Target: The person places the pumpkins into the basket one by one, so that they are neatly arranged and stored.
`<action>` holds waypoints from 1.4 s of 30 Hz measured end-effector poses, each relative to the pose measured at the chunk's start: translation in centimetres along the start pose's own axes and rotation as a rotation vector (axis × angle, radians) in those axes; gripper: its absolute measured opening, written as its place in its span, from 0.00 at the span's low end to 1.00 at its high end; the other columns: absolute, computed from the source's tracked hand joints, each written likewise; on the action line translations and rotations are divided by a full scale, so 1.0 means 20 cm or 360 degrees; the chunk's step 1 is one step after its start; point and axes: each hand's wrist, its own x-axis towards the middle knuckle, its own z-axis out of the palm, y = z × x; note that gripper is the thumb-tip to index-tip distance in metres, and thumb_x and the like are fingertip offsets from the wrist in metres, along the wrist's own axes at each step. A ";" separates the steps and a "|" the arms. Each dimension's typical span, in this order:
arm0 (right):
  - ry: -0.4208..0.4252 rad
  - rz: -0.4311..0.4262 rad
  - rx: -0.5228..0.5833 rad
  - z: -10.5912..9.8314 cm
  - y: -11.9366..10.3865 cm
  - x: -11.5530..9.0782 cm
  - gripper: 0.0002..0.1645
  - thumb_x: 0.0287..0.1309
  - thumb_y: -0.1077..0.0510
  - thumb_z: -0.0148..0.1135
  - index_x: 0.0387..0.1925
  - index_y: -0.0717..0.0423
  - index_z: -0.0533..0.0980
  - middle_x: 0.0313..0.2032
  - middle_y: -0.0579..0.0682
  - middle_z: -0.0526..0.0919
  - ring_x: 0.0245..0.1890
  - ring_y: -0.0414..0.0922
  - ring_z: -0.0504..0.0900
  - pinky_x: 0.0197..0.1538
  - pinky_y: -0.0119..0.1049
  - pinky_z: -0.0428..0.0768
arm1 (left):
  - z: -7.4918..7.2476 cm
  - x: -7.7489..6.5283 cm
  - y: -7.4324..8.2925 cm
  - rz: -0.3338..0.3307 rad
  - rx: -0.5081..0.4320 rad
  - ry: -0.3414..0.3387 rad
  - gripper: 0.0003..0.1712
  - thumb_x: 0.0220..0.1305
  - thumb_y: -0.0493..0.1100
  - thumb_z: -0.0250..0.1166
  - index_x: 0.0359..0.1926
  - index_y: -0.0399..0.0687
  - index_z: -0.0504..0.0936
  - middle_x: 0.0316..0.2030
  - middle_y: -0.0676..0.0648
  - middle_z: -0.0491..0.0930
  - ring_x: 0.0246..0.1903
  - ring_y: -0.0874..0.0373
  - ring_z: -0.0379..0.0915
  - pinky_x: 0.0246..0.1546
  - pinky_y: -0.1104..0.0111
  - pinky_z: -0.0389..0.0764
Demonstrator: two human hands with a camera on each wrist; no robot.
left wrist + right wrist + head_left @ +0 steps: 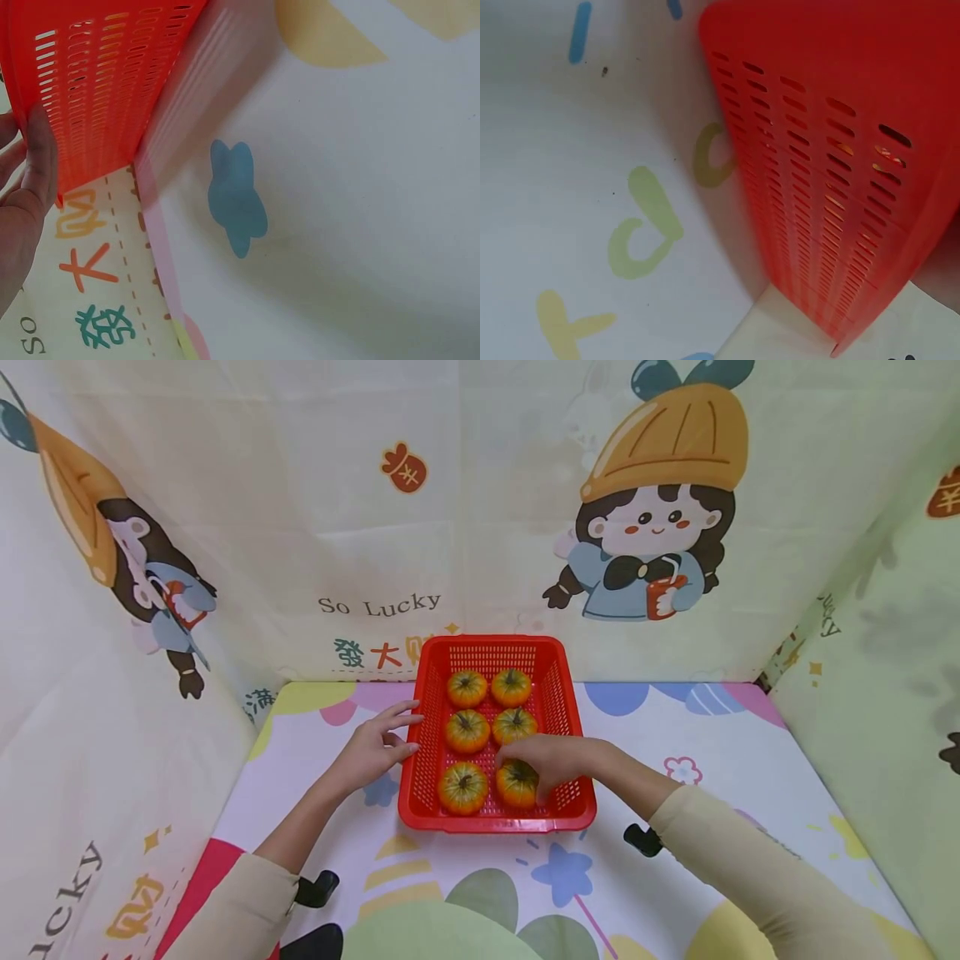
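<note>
Several small orange-and-green pumpkins [462, 788] sit in two columns inside a red plastic basket [587, 814] with slotted walls. My right hand [551, 760] reaches over the basket's right side and grips the near right pumpkin [516, 783], fingers and thumb around it. That pumpkin is partly covered by the hand. On the other side, my left hand [372, 750] touches the left rim with spread fingers. The left wrist view shows those fingers [39, 154] against the basket wall [105, 82]. From the right wrist, the slotted side wall [802, 150] blocks most of the pumpkins.
The basket stands on a table [630, 893] with a patterned white cloth, near the back wall [480, 527]. Printed cloth with cartoon figures covers the back and both sides. Dark straps [318, 888] show at the wrists.
</note>
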 end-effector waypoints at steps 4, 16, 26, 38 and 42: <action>-0.0029 0.0048 -0.0015 0.02 0.00 0.01 0.42 0.42 0.57 0.84 0.61 0.36 0.75 0.55 0.36 0.79 0.64 0.41 0.74 0.52 0.39 0.88 | 0.00 0.00 0.00 -0.0006 0.0001 -0.0002 0.31 0.67 0.34 0.68 0.70 0.35 0.74 0.78 0.41 0.61 0.37 0.51 0.84 0.38 0.66 0.89; -0.0025 0.0020 -0.0061 0.06 -0.01 0.03 0.43 0.44 0.57 0.83 0.62 0.37 0.73 0.55 0.35 0.79 0.63 0.40 0.75 0.56 0.39 0.86 | 0.00 0.00 -0.02 -0.0010 0.0010 0.0006 0.31 0.66 0.34 0.69 0.69 0.37 0.75 0.77 0.43 0.63 0.35 0.56 0.85 0.38 0.68 0.89; -0.0051 0.0042 -0.0051 0.07 0.00 0.02 0.48 0.46 0.57 0.82 0.69 0.36 0.71 0.62 0.38 0.77 0.68 0.43 0.72 0.55 0.41 0.87 | 0.01 0.00 -0.01 -0.0055 0.0033 0.0021 0.31 0.66 0.34 0.69 0.69 0.39 0.76 0.77 0.46 0.62 0.36 0.54 0.84 0.38 0.67 0.89; -0.0017 0.0087 0.0000 0.03 -0.03 -0.03 0.53 0.44 0.55 0.84 0.72 0.37 0.69 0.63 0.37 0.76 0.70 0.43 0.71 0.53 0.41 0.88 | 0.02 -0.01 0.00 -0.0079 0.0002 0.0029 0.31 0.67 0.34 0.68 0.70 0.39 0.75 0.78 0.45 0.62 0.37 0.53 0.84 0.39 0.66 0.89; 0.0030 0.0074 0.0033 0.00 -0.03 -0.06 0.52 0.46 0.55 0.83 0.73 0.40 0.68 0.65 0.40 0.77 0.70 0.44 0.71 0.54 0.43 0.87 | 0.02 0.00 0.00 -0.0084 0.0023 0.0032 0.31 0.67 0.34 0.68 0.70 0.40 0.75 0.78 0.46 0.62 0.38 0.53 0.83 0.39 0.67 0.89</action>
